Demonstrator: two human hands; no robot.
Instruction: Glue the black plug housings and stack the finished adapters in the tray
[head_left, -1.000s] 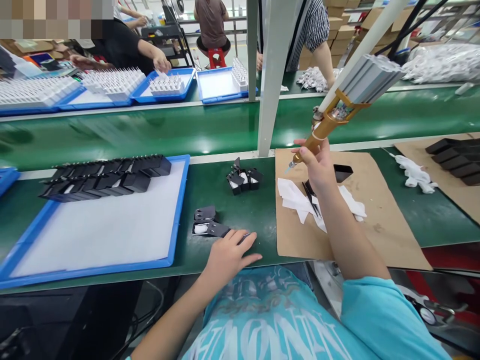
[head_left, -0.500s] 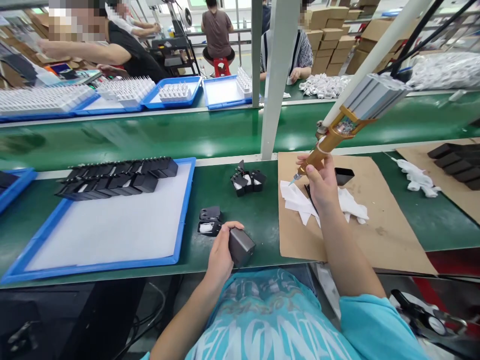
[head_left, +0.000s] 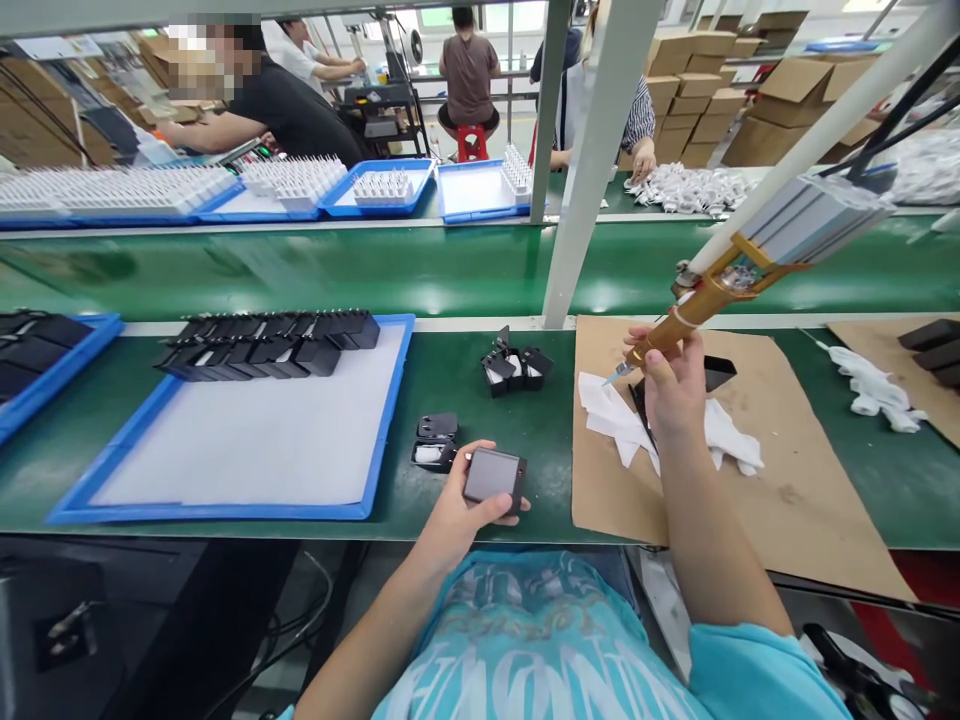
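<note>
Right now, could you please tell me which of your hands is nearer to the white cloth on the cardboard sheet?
Right. The right hand hovers just above the white cloth; the left hand is off beside it.

A factory assembly line is shown: behind the green conveyor belt, blue part trays and stacked cartons are seen.

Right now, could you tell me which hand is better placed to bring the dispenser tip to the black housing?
The right hand, probably: it already grips the gold dispenser, tip pointing down-left over the cardboard sheet. The left hand is occupied holding the black housing near the table's front edge.
</note>
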